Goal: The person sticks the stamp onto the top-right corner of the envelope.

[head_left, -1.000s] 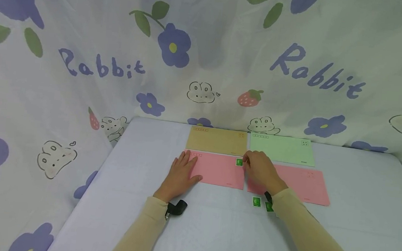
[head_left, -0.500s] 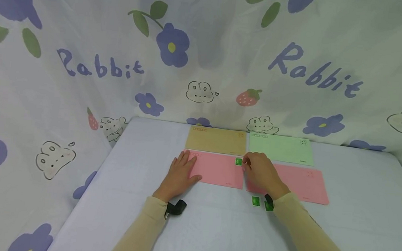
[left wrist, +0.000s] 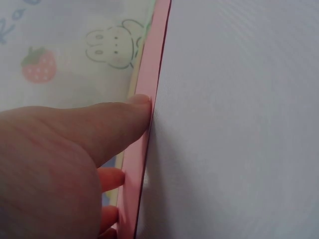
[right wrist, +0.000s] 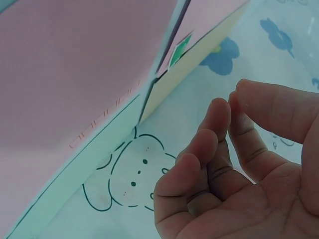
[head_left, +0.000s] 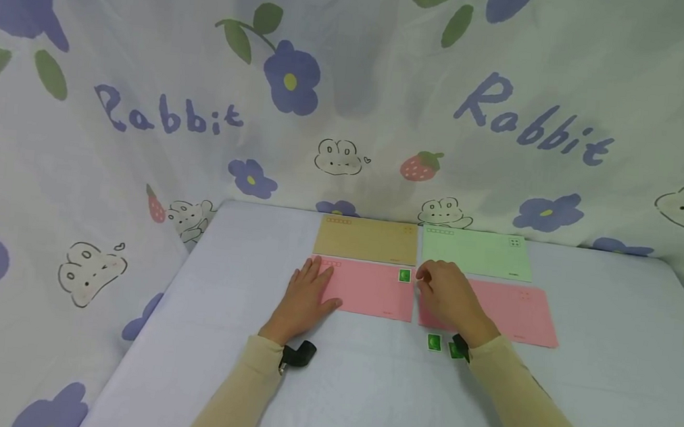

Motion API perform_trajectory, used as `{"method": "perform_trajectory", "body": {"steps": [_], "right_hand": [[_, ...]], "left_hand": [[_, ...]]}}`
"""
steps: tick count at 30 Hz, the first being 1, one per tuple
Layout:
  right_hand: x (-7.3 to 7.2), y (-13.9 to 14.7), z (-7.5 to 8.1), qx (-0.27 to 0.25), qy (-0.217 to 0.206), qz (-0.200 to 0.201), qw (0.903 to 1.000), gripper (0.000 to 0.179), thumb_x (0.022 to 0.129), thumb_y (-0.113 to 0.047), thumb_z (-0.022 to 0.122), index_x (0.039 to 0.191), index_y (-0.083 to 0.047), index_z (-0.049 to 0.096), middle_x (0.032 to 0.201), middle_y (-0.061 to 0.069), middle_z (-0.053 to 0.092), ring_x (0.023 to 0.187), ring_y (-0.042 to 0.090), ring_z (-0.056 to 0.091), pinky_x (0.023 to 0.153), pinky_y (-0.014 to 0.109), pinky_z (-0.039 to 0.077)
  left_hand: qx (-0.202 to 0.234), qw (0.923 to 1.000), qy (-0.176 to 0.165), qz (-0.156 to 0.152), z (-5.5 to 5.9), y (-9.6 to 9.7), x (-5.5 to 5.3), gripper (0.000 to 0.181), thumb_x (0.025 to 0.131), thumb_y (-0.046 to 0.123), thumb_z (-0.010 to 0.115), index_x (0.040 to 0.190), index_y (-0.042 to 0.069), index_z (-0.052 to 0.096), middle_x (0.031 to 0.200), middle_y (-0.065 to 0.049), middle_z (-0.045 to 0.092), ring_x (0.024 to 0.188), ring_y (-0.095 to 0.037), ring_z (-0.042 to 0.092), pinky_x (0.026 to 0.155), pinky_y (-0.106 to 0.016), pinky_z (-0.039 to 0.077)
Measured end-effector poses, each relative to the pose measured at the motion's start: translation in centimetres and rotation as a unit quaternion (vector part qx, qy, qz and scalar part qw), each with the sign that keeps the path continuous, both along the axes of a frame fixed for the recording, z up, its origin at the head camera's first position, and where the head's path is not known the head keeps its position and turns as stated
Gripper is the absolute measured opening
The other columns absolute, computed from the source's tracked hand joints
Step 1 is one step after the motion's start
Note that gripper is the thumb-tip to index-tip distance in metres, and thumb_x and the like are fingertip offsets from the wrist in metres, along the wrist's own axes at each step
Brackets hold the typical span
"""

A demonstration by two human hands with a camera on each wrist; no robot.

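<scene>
My left hand (head_left: 305, 300) lies with spread fingers on the left part of a pink envelope (head_left: 372, 291). In the left wrist view its thumb (left wrist: 124, 117) rests at the envelope's near edge. A green postage stamp (head_left: 404, 275) sits at that envelope's top right corner. Just right of the stamp, my right hand (head_left: 453, 298) hovers over the left part of a second pink envelope (head_left: 510, 313). In the right wrist view, this hand's (right wrist: 239, 154) fingers are loosely bent, thumb and index tips close together, nothing visible between them.
Behind the pink envelopes lie a tan envelope (head_left: 367, 241) and a pale green envelope (head_left: 475, 254). Nearer the person, two green stamps lie on the white table (head_left: 374, 399): a left stamp (head_left: 434, 342) and a right stamp (head_left: 455, 350), partly covered by the right wrist. A printed curtain hangs behind.
My right hand has drawn slightly to the right, away from the stamp on the pink envelope, leaving a small gap. The left hand stays in place; the head view has shifted a little.
</scene>
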State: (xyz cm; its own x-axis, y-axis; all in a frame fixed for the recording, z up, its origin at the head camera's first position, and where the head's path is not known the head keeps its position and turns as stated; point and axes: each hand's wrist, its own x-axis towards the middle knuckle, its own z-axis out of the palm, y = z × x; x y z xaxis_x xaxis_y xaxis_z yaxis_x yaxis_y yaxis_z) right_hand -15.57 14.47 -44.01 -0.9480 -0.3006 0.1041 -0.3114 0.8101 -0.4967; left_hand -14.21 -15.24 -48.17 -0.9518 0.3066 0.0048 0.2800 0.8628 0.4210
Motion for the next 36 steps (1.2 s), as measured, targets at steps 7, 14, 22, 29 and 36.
{"method": "perform_trajectory", "body": {"steps": [7,14,22,29,36], "right_hand": [[0.5,0.3,-0.1,0.006,0.001,-0.010,0.9999,0.009,0.093,-0.004,0.065,0.101,0.000,0.068,0.090,0.008,0.065,0.090,0.029,0.057,0.082,0.043,0.053],[1.5,0.6,0.2,-0.003,0.006,-0.020,0.9998,0.008,0.093,-0.006,0.067,0.100,-0.001,0.068,0.089,0.007,0.065,0.089,0.028,0.056,0.080,0.040,0.053],[2.3,1.0,-0.1,-0.010,0.016,-0.010,0.9998,0.006,0.093,-0.005,0.069,0.098,-0.003,0.067,0.088,0.004,0.063,0.087,0.025,0.054,0.077,0.038,0.052],[3.0,1.1,-0.4,-0.006,0.024,-0.009,0.9997,0.006,0.092,-0.006,0.070,0.097,-0.003,0.067,0.086,0.003,0.062,0.085,0.024,0.054,0.076,0.038,0.052],[3.6,1.2,-0.5,-0.005,0.020,-0.021,0.9996,0.007,0.092,-0.007,0.070,0.097,-0.004,0.067,0.086,0.003,0.062,0.086,0.023,0.052,0.076,0.037,0.051]], "left_hand": [[0.001,1.0000,-0.002,0.000,-0.1,0.0,-0.1,0.071,0.095,0.035,0.069,0.150,-0.002,0.043,0.161,-0.028,0.021,0.151,-0.044,0.013,0.120,-0.062,0.013],[0.003,1.0000,0.000,0.003,-0.2,0.0,-0.1,0.071,0.095,0.036,0.068,0.150,-0.002,0.043,0.162,-0.028,0.021,0.151,-0.043,0.012,0.120,-0.061,0.013],[0.015,0.9999,0.002,-0.003,0.0,0.1,0.1,0.069,0.095,0.033,0.068,0.148,-0.004,0.044,0.161,-0.030,0.021,0.151,-0.045,0.014,0.120,-0.063,0.013],[0.011,0.9999,0.005,-0.004,0.1,0.1,0.1,0.069,0.096,0.034,0.067,0.149,-0.003,0.043,0.161,-0.029,0.020,0.151,-0.044,0.013,0.120,-0.062,0.012],[0.016,0.9999,0.004,-0.003,0.1,0.1,0.0,0.069,0.095,0.033,0.068,0.149,-0.003,0.044,0.161,-0.030,0.021,0.151,-0.044,0.014,0.120,-0.063,0.013]]}}
